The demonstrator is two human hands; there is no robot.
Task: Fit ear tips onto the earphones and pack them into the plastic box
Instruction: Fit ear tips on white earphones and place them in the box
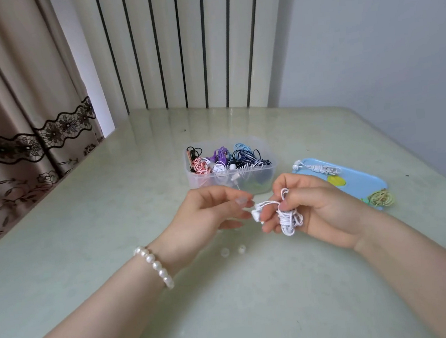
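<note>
Here the right hand (311,209) holds a bundled pair of white earphones (287,217) above the table (86,238), its fingers curled round the coiled cord so that the two earbud heads (256,212) stick out toward the left hand (210,211); keeping the cord wound and trapped in the palm looks meant to stop it from unravelling while the buds are worked on. The left hand meets the buds with thumb and fingertips drawn together, a pinching pose that suits pressing a small tip onto a nozzle, though whether a tip sits between those fingertips is too small to tell. Both forearms reach in from the near edge and converge at the middle, wrists lifted off the surface, and the left wrist wears a pearl bracelet (155,266). Two small translucent ear tips (233,251) lie on the table just below the hands, close enough to be picked up without shifting the bundle. The clear plastic box (268,169) stands just behind the hands, already holding many coiled earphones in pink, purple, blue, black and white, so a finished set needs only a short forward reach. To the right, a blue tray (361,182) carries another white bundle (321,169) and a yellowish coiled one (382,199), probably the sets waiting for their tips.
</note>
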